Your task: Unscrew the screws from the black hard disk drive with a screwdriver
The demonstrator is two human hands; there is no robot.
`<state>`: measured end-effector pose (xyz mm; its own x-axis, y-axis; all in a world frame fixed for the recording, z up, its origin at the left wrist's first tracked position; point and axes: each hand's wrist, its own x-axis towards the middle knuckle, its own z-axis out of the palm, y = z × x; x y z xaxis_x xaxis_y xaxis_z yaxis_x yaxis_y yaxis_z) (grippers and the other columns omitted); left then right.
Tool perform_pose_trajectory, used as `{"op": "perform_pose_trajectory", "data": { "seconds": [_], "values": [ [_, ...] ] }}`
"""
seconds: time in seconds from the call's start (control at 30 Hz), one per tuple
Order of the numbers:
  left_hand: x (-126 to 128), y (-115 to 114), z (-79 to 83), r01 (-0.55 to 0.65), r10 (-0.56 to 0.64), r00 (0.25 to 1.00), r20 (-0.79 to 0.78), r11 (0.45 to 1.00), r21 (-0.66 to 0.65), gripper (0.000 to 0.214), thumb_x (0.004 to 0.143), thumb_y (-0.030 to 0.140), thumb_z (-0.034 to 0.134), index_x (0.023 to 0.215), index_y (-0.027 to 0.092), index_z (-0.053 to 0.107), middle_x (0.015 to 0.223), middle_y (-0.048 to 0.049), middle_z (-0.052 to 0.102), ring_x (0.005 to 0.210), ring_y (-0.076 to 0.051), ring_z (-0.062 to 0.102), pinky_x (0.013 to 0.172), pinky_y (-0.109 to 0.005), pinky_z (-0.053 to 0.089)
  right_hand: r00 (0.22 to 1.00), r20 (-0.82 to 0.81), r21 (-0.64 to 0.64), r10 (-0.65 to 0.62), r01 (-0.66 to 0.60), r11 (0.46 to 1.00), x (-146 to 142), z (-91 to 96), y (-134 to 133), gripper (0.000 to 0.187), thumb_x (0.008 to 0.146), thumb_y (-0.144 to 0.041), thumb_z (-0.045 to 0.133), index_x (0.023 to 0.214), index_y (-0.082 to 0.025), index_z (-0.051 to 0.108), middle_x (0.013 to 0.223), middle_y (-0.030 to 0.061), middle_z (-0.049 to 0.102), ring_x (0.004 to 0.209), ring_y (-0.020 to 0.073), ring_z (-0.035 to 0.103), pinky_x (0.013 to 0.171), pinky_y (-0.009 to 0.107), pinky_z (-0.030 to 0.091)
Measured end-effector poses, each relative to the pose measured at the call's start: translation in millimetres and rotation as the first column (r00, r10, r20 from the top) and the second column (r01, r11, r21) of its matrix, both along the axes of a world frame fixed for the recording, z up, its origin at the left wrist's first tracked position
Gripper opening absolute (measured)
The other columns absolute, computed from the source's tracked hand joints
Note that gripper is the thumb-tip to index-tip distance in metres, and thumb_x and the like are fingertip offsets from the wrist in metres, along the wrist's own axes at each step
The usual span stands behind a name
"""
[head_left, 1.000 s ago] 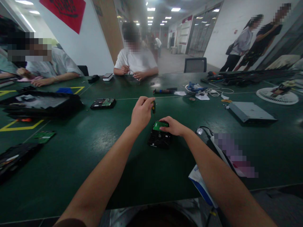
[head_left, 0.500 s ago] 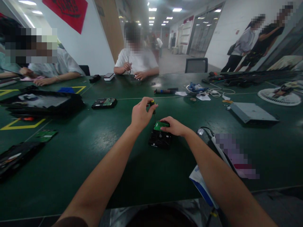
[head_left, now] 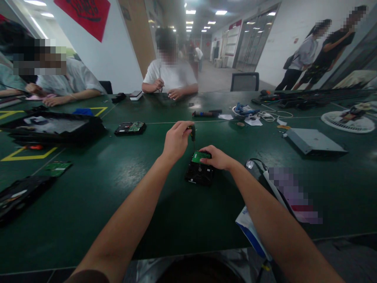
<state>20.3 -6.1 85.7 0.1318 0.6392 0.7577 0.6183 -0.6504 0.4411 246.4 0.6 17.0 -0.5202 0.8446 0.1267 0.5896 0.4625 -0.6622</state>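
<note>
My left hand (head_left: 177, 140) pinches the dark handle of a screwdriver (head_left: 193, 133), which stands upright with its thin shaft pointing down. Its tip meets the far left edge of a green circuit board, as far as I can see. The board (head_left: 196, 156) sits on the far half of a black hard drive (head_left: 198, 175) that lies on the table. Around the drive's right side my right hand (head_left: 218, 157) is closed, thumb resting on the board. Its other fingers are partly hidden behind the drive.
Another hard drive (head_left: 129, 128) lies beyond on the left, black trays (head_left: 53, 127) nearer the left edge. A loose circuit board (head_left: 59, 168) is at left. To the right are a grey metal box (head_left: 315, 140) and a white fan grille (head_left: 347, 120). A person (head_left: 171, 76) sits opposite.
My left fingers have shifted on the screwdriver handle, which now looks turned and more upright. My right hand and the hard drive have stayed in place.
</note>
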Motion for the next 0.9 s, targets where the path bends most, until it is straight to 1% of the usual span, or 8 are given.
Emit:
{"op": "perform_pose_trajectory", "data": {
  "seconds": [0.1,0.17,0.3,0.4,0.5,0.63,0.8,0.9],
  "values": [
    [3,2,-4.3,0.052,-0.046,0.994,0.100,0.997,-0.058,0.025,0.093,0.016,0.066,0.117,0.023,0.068,0.105,-0.0042,0.075,0.093,-0.018,0.072,0.089,-0.035,0.059,1.000,-0.006,-0.011,-0.014,0.014,1.000,0,0.2,-1,0.048,0.084,-0.036,0.077,0.129,-0.021,0.070,0.122,0.0096,0.068,0.111,0.0275,0.064,0.101,0.043,0.050],
    [6,5,-8.6,0.114,-0.092,0.976,0.195,0.988,-0.104,0.025,0.091,0.021,0.072,0.115,0.023,0.068,0.101,-0.0029,0.076,0.089,-0.016,0.073,0.086,-0.033,0.060,1.000,-0.009,-0.009,-0.010,0.010,1.000,-1,0.5,-2,0.048,0.085,-0.037,0.077,0.129,-0.021,0.070,0.122,0.0095,0.068,0.111,0.0277,0.064,0.101,0.042,0.050],
    [10,7,-12.0,0.212,-0.159,0.940,0.301,0.965,-0.153,0.023,0.090,0.025,0.074,0.112,0.022,0.068,0.106,-0.0038,0.075,0.092,-0.016,0.073,0.085,-0.032,0.062,1.000,-0.017,0.004,0.009,-0.009,1.000,-1,0.8,-2,0.046,0.085,-0.035,0.076,0.128,-0.019,0.071,0.121,0.0109,0.069,0.112,0.0286,0.063,0.101,0.042,0.050],
    [9,4,-7.9,0.167,-0.135,0.952,0.275,0.981,-0.098,0.018,0.090,0.021,0.073,0.109,0.021,0.071,0.111,-0.0055,0.071,0.099,-0.017,0.071,0.083,-0.031,0.063,1.000,0.003,0.007,0.009,-0.009,1.000,-1,-0.5,0,0.047,0.085,-0.035,0.077,0.128,-0.018,0.070,0.119,0.0112,0.068,0.111,0.0271,0.063,0.101,0.042,0.049],
    [5,1,-2.4,0.090,-0.083,0.975,0.204,0.996,-0.027,0.017,0.090,0.016,0.071,0.106,0.022,0.074,0.109,-0.0054,0.070,0.097,-0.016,0.070,0.081,-0.030,0.063,1.000,0.015,0.011,0.004,-0.005,1.000,0,-1.7,1,0.047,0.085,-0.035,0.077,0.128,-0.019,0.069,0.118,0.0102,0.067,0.111,0.0258,0.062,0.102,0.041,0.048],
    [2,0,-0.4,0.067,-0.064,0.989,0.136,0.998,-0.017,0.022,0.095,0.013,0.063,0.112,0.022,0.073,0.109,-0.0045,0.075,0.100,-0.017,0.071,0.090,-0.035,0.061,1.000,-0.008,0.009,0.013,-0.013,1.000,0,0.6,-1,0.045,0.085,-0.034,0.076,0.127,-0.019,0.070,0.119,0.0105,0.068,0.110,0.0268,0.064,0.100,0.041,0.050],
    [6,2,-5.9,0.120,-0.099,0.973,0.206,0.988,-0.092,0.022,0.091,0.024,0.073,0.112,0.022,0.069,0.108,-0.0049,0.077,0.094,-0.018,0.074,0.090,-0.037,0.062,1.000,-0.003,0.008,0.008,-0.008,1.000,-2,5.9,-4,0.043,0.085,-0.034,0.076,0.125,-0.020,0.072,0.118,0.0099,0.070,0.109,0.0285,0.064,0.099,0.042,0.051],
    [8,3,-9.3,0.178,-0.140,0.951,0.277,0.977,-0.117,0.025,0.087,0.025,0.077,0.109,0.021,0.064,0.110,-0.0066,0.076,0.095,-0.018,0.075,0.090,-0.037,0.063,1.000,0.017,0.005,-0.006,0.006,1.000,-2,5.4,-4,0.046,0.085,-0.035,0.076,0.129,-0.020,0.070,0.120,0.0106,0.068,0.110,0.0277,0.064,0.100,0.041,0.051]
  ]
}}
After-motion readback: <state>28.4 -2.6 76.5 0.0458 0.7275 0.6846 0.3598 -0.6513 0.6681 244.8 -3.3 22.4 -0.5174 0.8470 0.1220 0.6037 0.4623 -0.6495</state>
